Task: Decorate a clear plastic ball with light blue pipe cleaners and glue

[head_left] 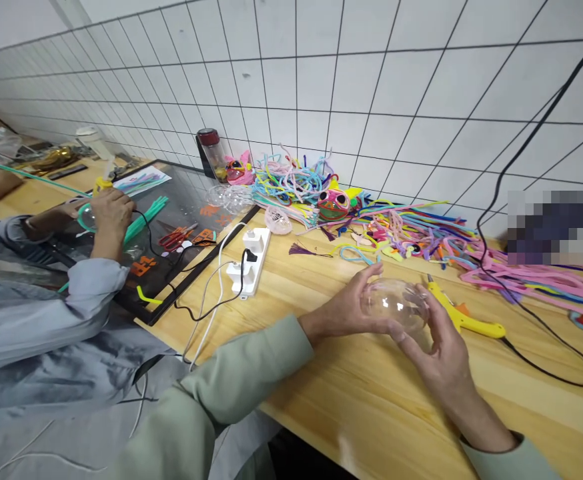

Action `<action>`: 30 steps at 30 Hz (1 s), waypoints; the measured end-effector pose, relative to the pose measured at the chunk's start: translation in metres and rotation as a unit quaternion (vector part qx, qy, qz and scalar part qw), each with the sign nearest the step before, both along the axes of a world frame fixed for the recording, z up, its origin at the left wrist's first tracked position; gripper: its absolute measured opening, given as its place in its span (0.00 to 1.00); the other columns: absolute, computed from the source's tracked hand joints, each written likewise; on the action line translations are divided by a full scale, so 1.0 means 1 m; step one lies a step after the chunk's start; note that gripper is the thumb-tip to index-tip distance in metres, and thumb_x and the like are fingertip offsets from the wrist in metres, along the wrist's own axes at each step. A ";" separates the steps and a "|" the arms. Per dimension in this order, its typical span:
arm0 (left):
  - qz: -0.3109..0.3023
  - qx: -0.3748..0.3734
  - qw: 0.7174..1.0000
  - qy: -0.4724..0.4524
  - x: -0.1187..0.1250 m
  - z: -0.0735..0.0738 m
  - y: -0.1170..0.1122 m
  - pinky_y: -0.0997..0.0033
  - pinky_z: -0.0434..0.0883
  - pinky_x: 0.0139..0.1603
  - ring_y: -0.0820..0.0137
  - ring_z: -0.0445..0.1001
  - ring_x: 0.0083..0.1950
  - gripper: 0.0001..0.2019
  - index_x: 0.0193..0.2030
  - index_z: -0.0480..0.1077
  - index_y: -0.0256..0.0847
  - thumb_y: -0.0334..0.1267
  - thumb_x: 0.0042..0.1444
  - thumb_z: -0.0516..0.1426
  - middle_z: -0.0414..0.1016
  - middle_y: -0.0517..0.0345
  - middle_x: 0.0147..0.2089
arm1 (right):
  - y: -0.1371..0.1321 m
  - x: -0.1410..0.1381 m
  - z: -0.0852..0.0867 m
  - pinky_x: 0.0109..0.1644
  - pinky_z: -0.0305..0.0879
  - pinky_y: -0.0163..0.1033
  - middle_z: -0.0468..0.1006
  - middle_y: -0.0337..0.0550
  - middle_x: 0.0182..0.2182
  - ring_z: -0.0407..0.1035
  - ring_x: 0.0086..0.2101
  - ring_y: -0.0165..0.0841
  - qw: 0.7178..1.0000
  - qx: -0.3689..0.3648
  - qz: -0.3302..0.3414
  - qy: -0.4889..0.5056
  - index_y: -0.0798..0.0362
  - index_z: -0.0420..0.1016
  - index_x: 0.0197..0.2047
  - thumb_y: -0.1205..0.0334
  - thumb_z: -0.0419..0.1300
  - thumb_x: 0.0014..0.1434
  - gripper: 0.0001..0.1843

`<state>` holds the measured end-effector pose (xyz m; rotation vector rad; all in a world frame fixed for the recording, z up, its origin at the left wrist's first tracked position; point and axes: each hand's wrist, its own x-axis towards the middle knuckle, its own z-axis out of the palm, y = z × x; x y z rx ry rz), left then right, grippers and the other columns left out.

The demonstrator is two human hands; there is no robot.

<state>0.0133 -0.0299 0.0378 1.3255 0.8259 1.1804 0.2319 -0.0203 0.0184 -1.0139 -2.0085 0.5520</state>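
A clear plastic ball point(395, 304) is held just above the wooden table point(351, 400) between both my hands. My left hand point(344, 308) wraps its fingers round the ball's left side. My right hand point(434, 340) grips the ball's right side, fingers curled against it. A yellow glue gun point(464, 319) lies on the table right behind the ball, its black cord point(546, 367) looping off to the right.
A heap of coloured pipe cleaners point(421, 233) and a small pig-face craft point(334, 203) line the tiled wall. A white power strip point(249, 260) lies left of centre. At the left, another person in grey works at a black mat point(186, 207), with scissors point(176, 237) on it.
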 end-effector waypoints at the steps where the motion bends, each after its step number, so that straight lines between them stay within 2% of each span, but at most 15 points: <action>1: -0.011 -0.002 1.000 0.008 -0.001 -0.001 0.001 0.43 0.73 0.71 0.40 0.62 0.79 0.61 0.79 0.55 0.45 0.60 0.43 0.77 0.56 0.34 0.80 | 0.000 -0.001 0.002 0.70 0.70 0.64 0.68 0.60 0.73 0.69 0.68 0.55 1.000 0.006 0.002 -0.013 0.46 0.52 0.81 0.44 0.63 0.70 0.44; 3: -0.013 0.002 1.000 0.023 0.000 -0.003 0.001 0.44 0.75 0.68 0.42 0.66 0.76 0.56 0.78 0.57 0.45 0.58 0.46 0.76 0.60 0.35 0.78 | 0.000 -0.002 0.004 0.70 0.70 0.63 0.64 0.60 0.75 0.67 0.69 0.56 1.000 0.017 0.009 -0.023 0.46 0.50 0.81 0.44 0.63 0.70 0.45; 6: 0.059 0.062 0.995 0.055 0.003 -0.007 0.000 0.42 0.73 0.71 0.45 0.69 0.73 0.52 0.74 0.60 0.43 0.55 0.47 0.76 0.61 0.37 0.75 | 0.001 -0.003 0.004 0.71 0.68 0.65 0.59 0.61 0.77 0.62 0.72 0.57 0.997 0.049 0.020 -0.047 0.48 0.44 0.83 0.44 0.65 0.68 0.51; 8: 0.093 0.098 0.988 0.076 0.005 -0.011 0.000 0.41 0.71 0.72 0.46 0.67 0.74 0.53 0.73 0.60 0.42 0.55 0.45 0.77 0.60 0.36 0.74 | 0.002 -0.003 0.002 0.72 0.66 0.66 0.61 0.61 0.76 0.62 0.72 0.57 0.996 0.066 0.019 -0.064 0.48 0.43 0.83 0.43 0.65 0.68 0.52; 11: 0.091 0.106 0.987 0.079 0.005 -0.013 0.000 0.41 0.71 0.72 0.44 0.63 0.76 0.52 0.71 0.59 0.42 0.58 0.46 0.76 0.59 0.35 0.74 | 0.005 -0.003 0.000 0.72 0.68 0.65 0.64 0.60 0.75 0.64 0.71 0.56 0.994 0.077 0.022 -0.079 0.47 0.45 0.83 0.45 0.64 0.69 0.48; 14: 0.083 0.109 0.987 0.085 0.001 -0.014 0.002 0.41 0.72 0.72 0.46 0.63 0.78 0.44 0.71 0.59 0.44 0.58 0.55 0.71 0.59 0.36 0.76 | 0.006 -0.005 -0.001 0.72 0.68 0.64 0.62 0.60 0.76 0.64 0.71 0.55 0.991 0.086 0.036 -0.091 0.46 0.43 0.83 0.48 0.64 0.70 0.48; 18: 0.095 0.192 0.959 0.183 -0.003 -0.015 0.006 0.39 0.65 0.77 0.49 0.66 0.76 0.36 0.71 0.63 0.44 0.56 0.62 0.68 0.67 0.39 0.72 | 0.009 -0.003 -0.002 0.73 0.64 0.67 0.56 0.62 0.78 0.57 0.75 0.58 0.985 0.113 0.044 -0.121 0.49 0.38 0.84 0.49 0.62 0.71 0.50; 21: 0.117 0.247 0.936 0.224 -0.002 -0.017 0.008 0.39 0.63 0.78 0.48 0.65 0.76 0.37 0.72 0.65 0.43 0.57 0.61 0.67 0.69 0.38 0.71 | 0.012 -0.001 -0.005 0.73 0.64 0.68 0.60 0.63 0.77 0.60 0.73 0.58 0.984 0.118 0.033 -0.131 0.50 0.39 0.84 0.47 0.63 0.70 0.51; 24: 0.118 0.257 0.932 0.225 -0.001 -0.019 0.008 0.39 0.64 0.77 0.48 0.65 0.76 0.38 0.73 0.63 0.45 0.58 0.62 0.66 0.69 0.38 0.71 | 0.013 0.000 -0.006 0.72 0.67 0.67 0.66 0.61 0.74 0.65 0.71 0.56 0.983 0.121 0.032 -0.131 0.48 0.42 0.84 0.48 0.61 0.72 0.47; 30: 0.138 0.236 0.933 0.234 -0.003 -0.018 0.006 0.39 0.60 0.80 0.48 0.60 0.79 0.42 0.77 0.58 0.41 0.59 0.64 0.64 0.62 0.35 0.76 | 0.011 -0.004 0.001 0.72 0.67 0.66 0.62 0.63 0.76 0.63 0.72 0.55 0.982 0.125 0.048 -0.130 0.48 0.37 0.84 0.52 0.60 0.73 0.48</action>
